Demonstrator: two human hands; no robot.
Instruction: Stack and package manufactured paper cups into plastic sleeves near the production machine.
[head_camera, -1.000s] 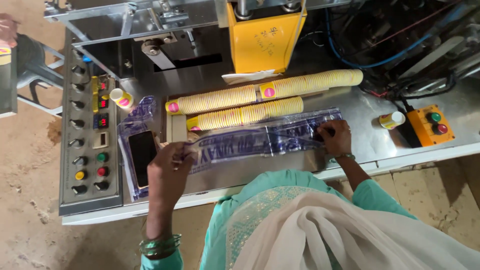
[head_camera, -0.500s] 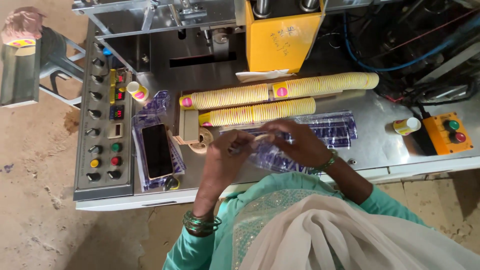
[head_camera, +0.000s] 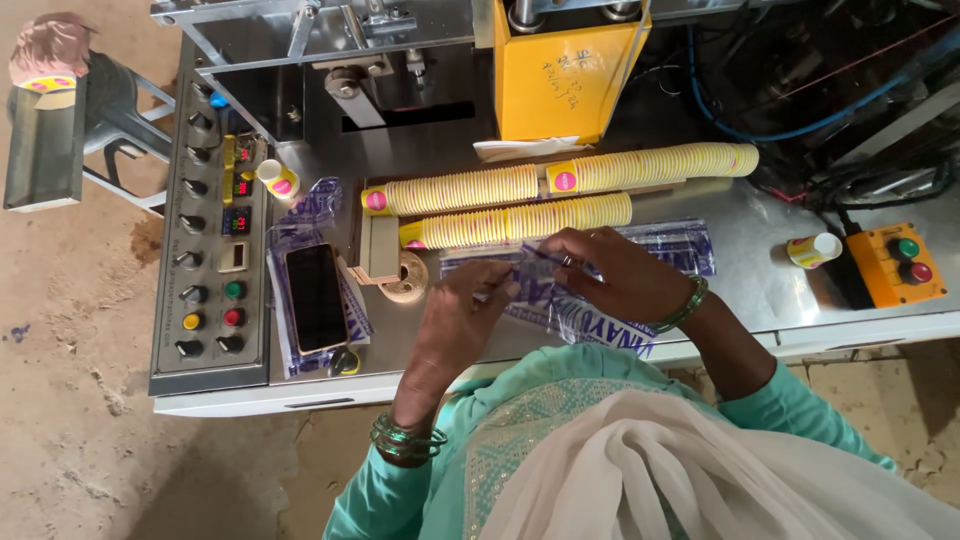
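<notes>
Both hands meet over the front of the steel worktop (head_camera: 760, 290), working a clear plastic sleeve (head_camera: 600, 290) with blue print that lies flat there, just in front of the cup stacks. The left hand (head_camera: 455, 315) has its fingers curled, pinching the sleeve's near edge, and the right hand (head_camera: 610, 275) pinches the film close beside it, fingers nearly closed on the thin plastic. The film looks slippery and limp, so the likeliest slip is that the two layers cling together and the mouth fails to part, or that a hard tug tears the edge. A sweep of the right wrist could also knock the nearer stack of yellow paper cups (head_camera: 515, 222), which lies on its side and could roll; the longer stack (head_camera: 560, 182) behind it touches it and might follow. The phone (head_camera: 316, 297) rests on more sleeves (head_camera: 300, 215) near the worktop's front edge and could be dragged off if those are pulled. Counted: two lying cup stacks, one phone, two single small cups, one by the control panel (head_camera: 275, 178) and one near the orange button box (head_camera: 812, 249), and one tape roll (head_camera: 405, 278).
</notes>
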